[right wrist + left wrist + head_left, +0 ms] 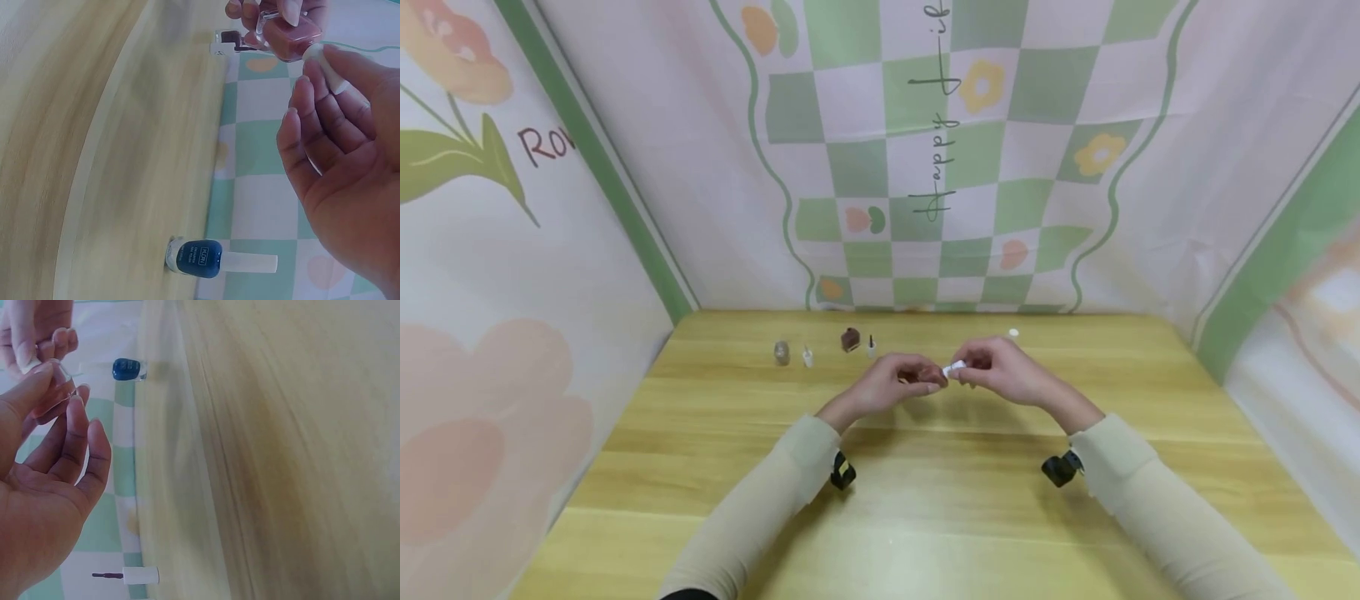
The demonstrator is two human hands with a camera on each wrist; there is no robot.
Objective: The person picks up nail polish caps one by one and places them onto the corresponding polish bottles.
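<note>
My left hand point(895, 385) grips a small bottle of reddish-pink nail polish point(289, 36) by its glass body, the bottle tipped toward the other hand. A white cap point(327, 69) is pinched between thumb and fingers of my right hand point(1003, 371). The cap's end meets the neck of the bottle in the right wrist view. Both hands are raised over the wooden table point(880, 517). Beyond the right hand stands a bottle of blue nail polish point(201, 259) with its white cap on; in the head view that hand hides most of it.
Left of the hands, toward the table's back, stand a glittery grey polish bottle point(782, 353) and a dark red polish bottle point(850, 339). Beside them two white brush caps, one pale-tipped point(808, 358) and one dark-tipped point(871, 347), stand brush up. A checkered curtain point(917, 167) hangs behind the table.
</note>
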